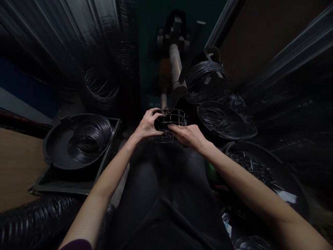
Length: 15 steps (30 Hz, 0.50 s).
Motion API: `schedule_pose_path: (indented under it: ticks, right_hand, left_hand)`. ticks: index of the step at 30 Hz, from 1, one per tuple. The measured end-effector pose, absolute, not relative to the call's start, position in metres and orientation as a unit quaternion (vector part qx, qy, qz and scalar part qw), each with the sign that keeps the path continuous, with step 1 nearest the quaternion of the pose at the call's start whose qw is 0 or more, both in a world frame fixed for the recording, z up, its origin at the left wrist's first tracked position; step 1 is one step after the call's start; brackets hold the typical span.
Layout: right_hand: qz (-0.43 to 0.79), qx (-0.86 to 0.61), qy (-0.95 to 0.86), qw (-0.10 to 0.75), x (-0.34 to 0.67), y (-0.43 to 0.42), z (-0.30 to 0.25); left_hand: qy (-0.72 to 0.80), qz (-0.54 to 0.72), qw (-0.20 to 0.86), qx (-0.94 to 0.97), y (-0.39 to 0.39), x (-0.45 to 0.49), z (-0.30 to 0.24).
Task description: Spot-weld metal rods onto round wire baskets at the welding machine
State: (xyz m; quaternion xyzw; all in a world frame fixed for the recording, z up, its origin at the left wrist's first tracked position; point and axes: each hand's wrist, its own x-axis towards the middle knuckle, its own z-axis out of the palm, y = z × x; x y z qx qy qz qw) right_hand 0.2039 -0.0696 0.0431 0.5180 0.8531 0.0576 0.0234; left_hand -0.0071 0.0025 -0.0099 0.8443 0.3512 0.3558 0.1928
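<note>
This looks like a metal workshop for wire goods. At twelve o'clock stands a heavy green machine [166, 66] with a thick metal arm [175, 60]; a round wire frame [178, 121] sits at the dial's centre, before it. Wire stock crowds round: coiled wire [91, 139] in a broad pan [57, 146] at nine, wire hoops [101, 92] near ten, more coils [204, 71] between one and two, and short metal pieces [252, 168] in a dark tub [288, 180] at four.

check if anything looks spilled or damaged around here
Nothing clearly stands out. The wire basket shows no obvious damage, and the short wires lie jumbled but inside the lower right basin; dim light hides finer detail.
</note>
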Motion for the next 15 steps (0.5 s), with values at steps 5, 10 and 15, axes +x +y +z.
schedule_pose_path:
  ticks: [5, 10, 15]
  right_hand:
    - [0.063, 0.511, 0.857, 0.014, 0.203, -0.063, 0.045]
    - [0.058, 0.518, 0.853, 0.017, 0.204, -0.057, 0.051]
    - [0.026, 0.539, 0.841, -0.041, 0.206, -0.060, 0.046]
  left_hand:
    - [0.355, 0.357, 0.197, 0.841, 0.008, -0.007, -0.007]
    - [0.353, 0.353, 0.210, 0.841, 0.017, -0.006, -0.007]
    - [0.333, 0.380, 0.240, 0.829, 0.022, -0.006, -0.006]
